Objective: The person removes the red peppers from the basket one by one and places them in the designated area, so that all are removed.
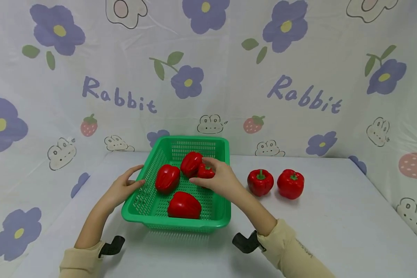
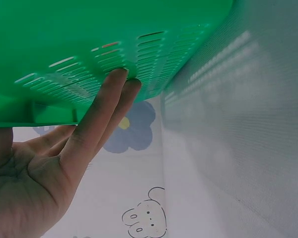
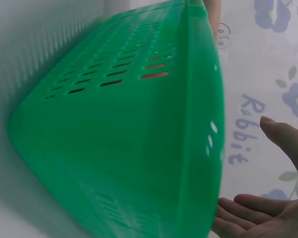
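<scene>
A green plastic basket [image 1: 180, 223] with slotted walls holds several red bell peppers, among them one at the left [image 1: 167, 178] and one at the front [image 1: 184, 205]. My left hand [image 1: 119, 189] grips its left rim, thumb over the edge, with fingers [image 2: 102, 111] against the outer wall. Above the basket's right side, my right hand [image 1: 222, 179] reaches in over a red bell pepper [image 1: 206, 172] that it partly hides. Its thumb and fingers are spread apart, and the right wrist view shows nothing between them above the rim. Another pepper [image 1: 192, 164] lies just beyond the fingertips.
To the right of the basket, two more red bell peppers stand upright on the white table [image 1: 333, 220], one nearer [image 1: 260, 182] and one farther right [image 1: 290, 184]. A patterned curtain [image 1: 229, 77] hangs behind the table. Black camera mounts [image 1: 112, 245] sit at both wrists.
</scene>
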### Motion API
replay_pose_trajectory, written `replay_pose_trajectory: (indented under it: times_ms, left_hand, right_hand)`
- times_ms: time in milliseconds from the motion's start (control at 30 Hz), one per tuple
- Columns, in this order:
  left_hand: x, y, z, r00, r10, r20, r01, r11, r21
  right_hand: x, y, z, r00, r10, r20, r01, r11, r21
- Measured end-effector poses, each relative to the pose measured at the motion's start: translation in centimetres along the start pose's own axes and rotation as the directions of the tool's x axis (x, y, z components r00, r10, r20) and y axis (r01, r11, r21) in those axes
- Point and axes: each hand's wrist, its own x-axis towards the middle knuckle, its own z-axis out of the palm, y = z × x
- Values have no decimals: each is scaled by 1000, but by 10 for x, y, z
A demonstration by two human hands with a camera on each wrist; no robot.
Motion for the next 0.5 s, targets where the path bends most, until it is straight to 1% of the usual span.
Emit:
replay_pose_trajectory:
  times_ms: [167, 333, 500]
  left_hand:
    - [-1, -2, 1, 1000, 3, 1, -3, 1000, -3]
    - [-2, -3, 1, 1000, 8, -1, -8, 1000, -9]
    - [-2, -3, 2, 1000, 17, -5, -17, 1000, -7]
  right_hand:
    - [-1, -5, 13, 997, -27, 70, 34, 993, -111]
    - [0, -5, 27, 989, -16, 149, 43, 984, -176]
    - [2, -4, 37, 978, 9, 206, 36, 977, -212]
